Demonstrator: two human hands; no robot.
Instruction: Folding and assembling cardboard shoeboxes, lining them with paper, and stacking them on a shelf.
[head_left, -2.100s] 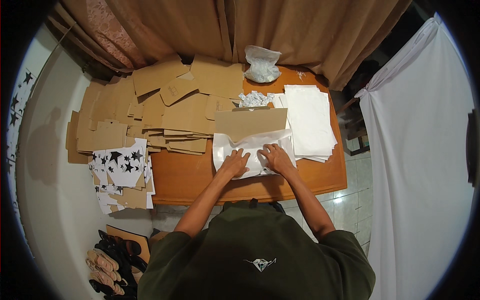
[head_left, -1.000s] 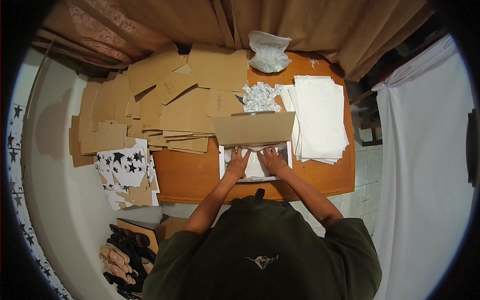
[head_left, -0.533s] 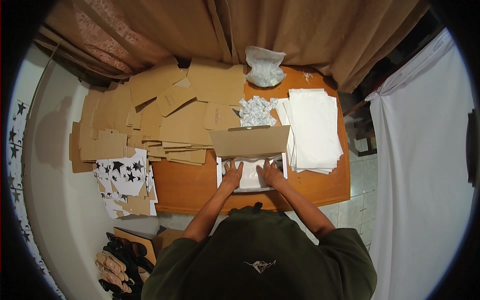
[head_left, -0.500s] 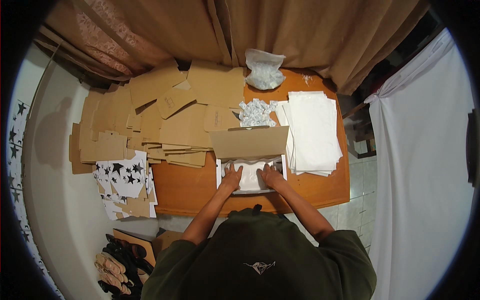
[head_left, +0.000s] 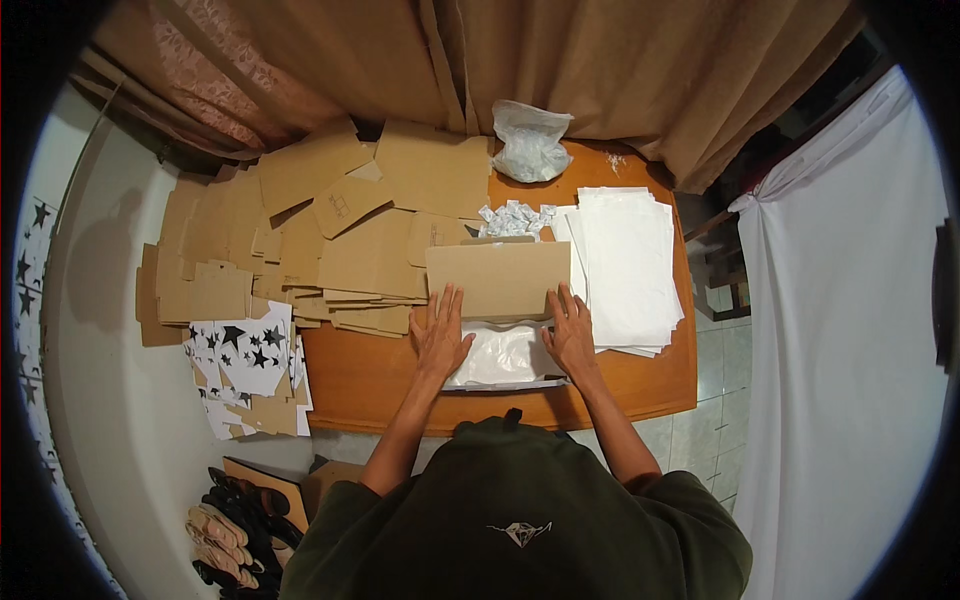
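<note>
A cardboard box [head_left: 500, 283] stands near the table's front edge, its brown lid raised at the back. White tissue paper [head_left: 500, 352] covers whatever lies inside. My left hand [head_left: 438, 335] is at the box's left side, fingers stretched forward onto the lid's lower left corner. Over the right side, my right hand [head_left: 570, 335] lies with its fingers extended against the lid's right edge. Neither hand grips anything. Just behind the lid sits a heap of small white packets [head_left: 512, 219].
Flattened cardboard boxes [head_left: 375, 255] pile up on the table's left. White paper sheets [head_left: 630, 265] are stacked at right, and a clear plastic bag [head_left: 532, 150] sits at the back. Star-printed cardboard pieces [head_left: 245, 350] lie front left. Sandals [head_left: 220, 545] are on the lower left.
Both hands have moved from the paper inside the box outward and forward to the lid's sides. The lid has tilted toward me, covering more of the small packets.
</note>
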